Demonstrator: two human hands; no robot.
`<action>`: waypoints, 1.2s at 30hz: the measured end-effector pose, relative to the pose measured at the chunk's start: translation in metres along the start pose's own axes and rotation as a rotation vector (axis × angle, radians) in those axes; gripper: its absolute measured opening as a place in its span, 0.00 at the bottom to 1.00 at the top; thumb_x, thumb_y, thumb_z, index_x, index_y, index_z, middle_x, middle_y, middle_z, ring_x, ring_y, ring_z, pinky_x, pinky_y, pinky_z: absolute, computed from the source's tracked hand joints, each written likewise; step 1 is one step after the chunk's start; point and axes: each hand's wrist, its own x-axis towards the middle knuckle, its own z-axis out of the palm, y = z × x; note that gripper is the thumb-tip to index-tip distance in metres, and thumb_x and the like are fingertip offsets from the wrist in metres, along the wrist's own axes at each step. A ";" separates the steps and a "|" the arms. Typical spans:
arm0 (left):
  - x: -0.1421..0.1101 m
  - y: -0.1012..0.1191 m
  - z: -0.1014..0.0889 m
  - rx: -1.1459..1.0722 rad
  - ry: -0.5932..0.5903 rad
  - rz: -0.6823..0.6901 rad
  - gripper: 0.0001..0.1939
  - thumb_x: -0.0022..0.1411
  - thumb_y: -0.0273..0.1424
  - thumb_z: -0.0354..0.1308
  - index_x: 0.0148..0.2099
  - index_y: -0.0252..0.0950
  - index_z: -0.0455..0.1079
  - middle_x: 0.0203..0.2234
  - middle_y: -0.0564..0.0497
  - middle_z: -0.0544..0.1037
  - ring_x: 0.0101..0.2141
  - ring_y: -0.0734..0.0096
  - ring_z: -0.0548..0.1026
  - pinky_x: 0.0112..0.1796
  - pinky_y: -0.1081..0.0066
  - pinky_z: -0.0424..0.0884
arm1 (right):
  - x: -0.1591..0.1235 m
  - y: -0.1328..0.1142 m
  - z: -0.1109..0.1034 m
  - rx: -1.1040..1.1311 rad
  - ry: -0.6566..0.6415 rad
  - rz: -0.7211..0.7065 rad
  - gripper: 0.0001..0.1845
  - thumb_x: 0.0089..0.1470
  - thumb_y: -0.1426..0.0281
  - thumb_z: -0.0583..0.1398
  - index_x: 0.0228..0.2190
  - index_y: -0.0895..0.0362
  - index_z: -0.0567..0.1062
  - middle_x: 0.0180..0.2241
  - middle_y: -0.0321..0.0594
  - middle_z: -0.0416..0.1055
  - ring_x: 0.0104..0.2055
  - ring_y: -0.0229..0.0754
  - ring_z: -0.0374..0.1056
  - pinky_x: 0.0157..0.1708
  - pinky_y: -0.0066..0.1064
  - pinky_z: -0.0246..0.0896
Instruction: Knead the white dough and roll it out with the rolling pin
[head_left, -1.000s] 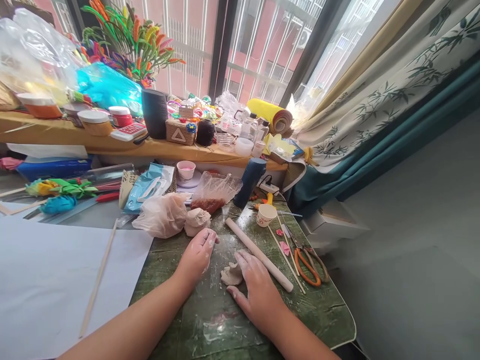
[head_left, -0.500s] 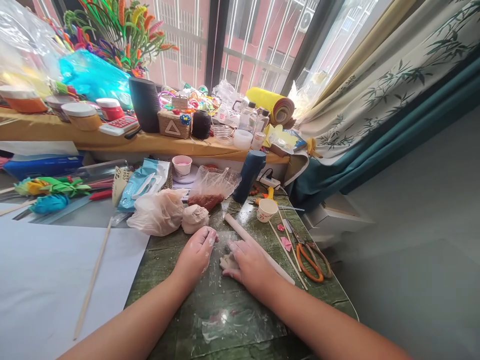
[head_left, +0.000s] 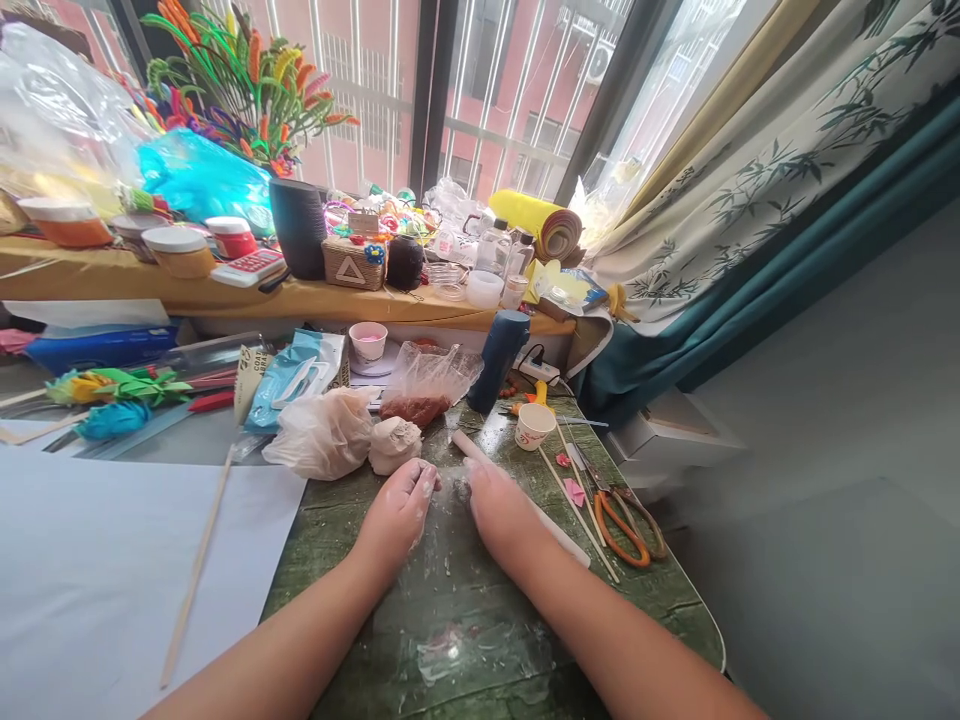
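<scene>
My left hand is closed on the green table, its fingers curled and whitened with clay; whatever they hold is hidden. Facing it, my right hand is turned with its back to me, fingers closed and mostly out of sight. The small flat piece of clay it gripped half a second ago is hidden now. Beneath my right hand and wrist runs a pale rolling pin, both ends showing. Just beyond my left hand sits a lump of pale clay, beside a crumpled plastic bag.
Scissors, thin wooden sticks and a paper cup lie to the right. A dark blue bottle and a bag of brown material stand behind. White paper covers the left side.
My right hand has turned and drawn up, and the clay piece under it has gone out of sight. My left hand stays almost the same. The view has shifted slightly.
</scene>
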 end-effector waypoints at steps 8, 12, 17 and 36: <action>-0.004 -0.007 0.002 0.027 -0.023 0.115 0.14 0.65 0.43 0.57 0.44 0.39 0.73 0.39 0.46 0.80 0.42 0.57 0.77 0.45 0.60 0.74 | -0.008 -0.025 -0.022 1.358 0.088 0.612 0.24 0.52 0.59 0.67 0.47 0.55 0.70 0.38 0.43 0.78 0.34 0.44 0.76 0.32 0.35 0.71; -0.012 -0.006 0.001 0.127 -0.202 0.309 0.34 0.52 0.39 0.72 0.61 0.42 0.70 0.57 0.40 0.75 0.57 0.47 0.72 0.59 0.49 0.68 | -0.020 -0.041 -0.019 1.599 -0.014 0.643 0.26 0.45 0.63 0.72 0.44 0.57 0.73 0.32 0.41 0.78 0.33 0.44 0.76 0.26 0.29 0.65; -0.014 0.002 -0.009 0.185 -0.316 0.414 0.37 0.50 0.40 0.75 0.62 0.46 0.72 0.57 0.41 0.76 0.58 0.48 0.72 0.60 0.49 0.69 | -0.030 -0.046 -0.032 1.563 0.004 0.607 0.27 0.43 0.63 0.75 0.43 0.56 0.73 0.38 0.41 0.79 0.35 0.42 0.76 0.34 0.31 0.69; -0.011 -0.002 -0.017 0.262 -0.235 0.500 0.17 0.64 0.35 0.62 0.55 0.46 0.78 0.50 0.45 0.83 0.51 0.57 0.80 0.54 0.58 0.75 | -0.046 0.003 -0.042 0.659 0.202 0.331 0.14 0.61 0.62 0.59 0.45 0.55 0.75 0.42 0.46 0.76 0.41 0.48 0.75 0.44 0.43 0.73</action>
